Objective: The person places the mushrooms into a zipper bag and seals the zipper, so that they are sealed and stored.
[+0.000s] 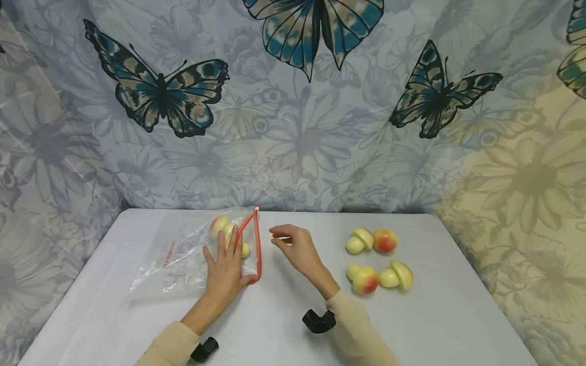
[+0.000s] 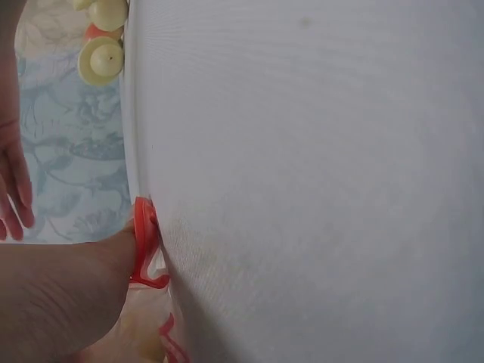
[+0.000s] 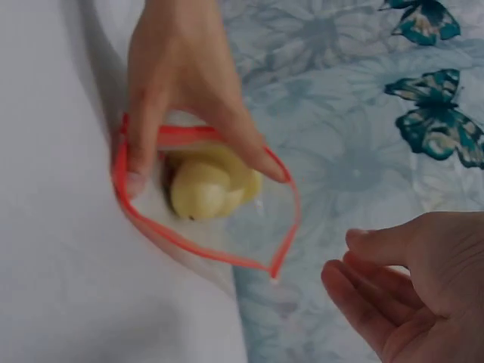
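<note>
A clear zip bag (image 1: 183, 259) with a red zip edge lies on the left of the table. Inside it are several yellow toy mushrooms (image 3: 203, 189), one with a reddish cap. My left hand (image 1: 224, 274) rests on the bag with fingers spread. Its thumb sits inside the mouth at one side of the red rim (image 3: 198, 246), and a finger touches the opposite side, so the mouth gapes. My right hand (image 1: 295, 249) hovers just right of the mouth, loosely curled, holding nothing. More toy mushrooms (image 1: 396, 276), yellow with some red-blushed caps, lie to the right.
The table (image 1: 284, 325) is covered in white cloth. Behind it hangs a curtain (image 1: 302, 142) printed with flowers and butterflies. A black wrist camera (image 1: 319, 321) sits at the right wrist, another (image 1: 205, 349) at the left.
</note>
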`<control>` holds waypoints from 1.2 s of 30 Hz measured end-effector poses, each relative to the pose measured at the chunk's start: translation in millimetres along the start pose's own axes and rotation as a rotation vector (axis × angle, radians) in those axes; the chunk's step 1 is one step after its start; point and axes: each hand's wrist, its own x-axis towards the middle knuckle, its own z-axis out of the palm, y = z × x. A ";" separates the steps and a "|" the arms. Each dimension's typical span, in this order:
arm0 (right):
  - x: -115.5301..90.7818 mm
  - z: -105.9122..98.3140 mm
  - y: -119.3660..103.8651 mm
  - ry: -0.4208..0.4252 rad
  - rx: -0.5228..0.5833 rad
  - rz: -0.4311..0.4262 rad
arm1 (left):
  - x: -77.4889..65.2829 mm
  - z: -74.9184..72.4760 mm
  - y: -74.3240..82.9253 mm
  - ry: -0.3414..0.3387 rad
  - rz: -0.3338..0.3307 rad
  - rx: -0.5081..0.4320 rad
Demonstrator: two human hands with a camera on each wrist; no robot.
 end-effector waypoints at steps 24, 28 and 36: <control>-37.9 -125.5 17.3 -0.034 -0.207 -0.041 | 2.2 2.8 -0.2 0.035 0.003 -0.008; -48.9 -154.5 26.4 -0.038 -0.263 0.017 | 2.5 2.2 -0.2 0.033 0.004 -0.010; -72.4 -190.2 36.2 -0.068 -0.377 0.090 | 1.4 1.2 0.0 0.017 -0.003 -0.026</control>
